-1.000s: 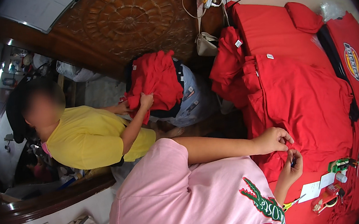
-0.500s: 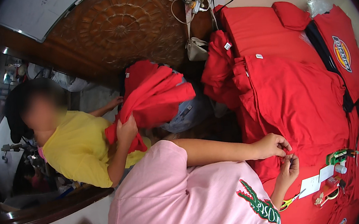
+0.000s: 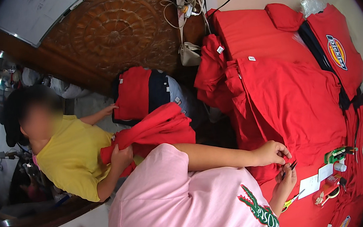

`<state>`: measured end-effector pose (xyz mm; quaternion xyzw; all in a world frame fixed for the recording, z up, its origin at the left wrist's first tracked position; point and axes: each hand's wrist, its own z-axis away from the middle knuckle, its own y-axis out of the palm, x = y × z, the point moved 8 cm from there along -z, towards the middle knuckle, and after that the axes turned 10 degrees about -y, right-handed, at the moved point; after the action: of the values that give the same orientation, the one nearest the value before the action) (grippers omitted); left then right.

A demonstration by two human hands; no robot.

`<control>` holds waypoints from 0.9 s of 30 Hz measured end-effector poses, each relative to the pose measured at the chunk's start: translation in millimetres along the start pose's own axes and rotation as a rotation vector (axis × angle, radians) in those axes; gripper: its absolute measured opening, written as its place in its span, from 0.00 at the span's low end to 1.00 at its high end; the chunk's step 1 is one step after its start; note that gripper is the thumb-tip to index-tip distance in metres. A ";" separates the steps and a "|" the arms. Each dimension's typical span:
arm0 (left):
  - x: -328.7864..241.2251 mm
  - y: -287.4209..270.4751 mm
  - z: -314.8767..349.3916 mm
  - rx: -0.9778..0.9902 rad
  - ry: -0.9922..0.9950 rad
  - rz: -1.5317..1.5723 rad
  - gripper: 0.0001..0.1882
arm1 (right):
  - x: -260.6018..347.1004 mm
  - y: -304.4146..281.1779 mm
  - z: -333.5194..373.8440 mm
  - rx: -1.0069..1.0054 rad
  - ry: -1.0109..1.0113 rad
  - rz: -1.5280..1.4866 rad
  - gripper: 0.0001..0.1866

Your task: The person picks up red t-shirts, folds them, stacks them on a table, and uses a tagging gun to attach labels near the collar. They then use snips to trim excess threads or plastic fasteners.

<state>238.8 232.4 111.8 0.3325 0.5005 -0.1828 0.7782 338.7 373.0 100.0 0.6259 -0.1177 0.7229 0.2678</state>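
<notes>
My left hand (image 3: pixel 270 153) is closed in a pinch on a bit of red cloth, beside the large red garment (image 3: pixel 286 100) spread over the pile. Just below it, my right hand (image 3: pixel 286 181) is closed round a small dark pointed tool (image 3: pixel 293 164), its tip close to the left fingertips. Whether the tool is snips or tweezers is too small to tell. The pinched part of the cloth is mostly hidden by my fingers.
Yellow scissors (image 3: pixel 287 203), white paper (image 3: pixel 309 186), a tape roll (image 3: pixel 333 192) and a green container (image 3: pixel 334 155) lie on red cloth. Folded red garments (image 3: pixel 341 50) stand at right. A co-worker in yellow (image 3: pixel 75 149) holds a red garment (image 3: pixel 160 127) beside a clothes stack (image 3: pixel 133 92).
The dark tool now shows clearly between my right fingers, close to the left fingertips. The co-worker has lowered the red garment, uncovering the red and navy stack. The view has shifted slightly.
</notes>
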 end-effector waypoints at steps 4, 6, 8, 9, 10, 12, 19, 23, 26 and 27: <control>6.4 -0.8 -4.9 -0.009 0.002 0.000 0.14 | 0.4 0.7 -3.2 0.017 -0.016 0.046 0.04; 6.3 -3.7 -4.8 -0.015 0.001 0.029 0.14 | 4.6 7.5 -5.3 0.032 -0.024 0.070 0.04; 4.8 -7.3 -3.9 -0.031 0.002 0.031 0.14 | 5.3 11.4 -8.8 0.046 -0.027 0.086 0.04; 5.0 -8.8 -3.9 -0.039 0.004 0.020 0.14 | 4.3 11.3 -10.7 0.049 -0.028 0.092 0.04; 5.2 -10.3 -3.9 -0.048 0.006 0.008 0.14 | 4.1 12.1 -12.3 0.052 -0.029 0.097 0.04; 5.0 -12.3 -3.9 -0.052 0.015 0.016 0.15 | 5.2 15.7 -14.4 0.055 -0.027 0.102 0.04; 2.2 -22.7 -3.3 -0.071 0.038 -0.086 0.18 | 1.0 23.8 -20.7 0.090 -0.015 0.091 0.06; -9.2 -52.2 1.2 -0.157 0.040 -0.330 0.25 | -22.5 26.9 -28.3 0.102 0.037 0.065 0.06; -18.3 -96.3 9.1 -0.315 0.040 -0.340 0.22 | -45.8 31.3 -41.4 0.098 0.047 0.049 0.06; -24.9 -108.0 10.7 -0.333 0.037 -0.338 0.21 | -58.1 27.1 -48.4 0.071 0.042 0.040 0.05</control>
<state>168.4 146.9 101.1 0.1143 0.5865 -0.2190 0.7714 287.7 361.0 39.1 0.6172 -0.0987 0.7449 0.2332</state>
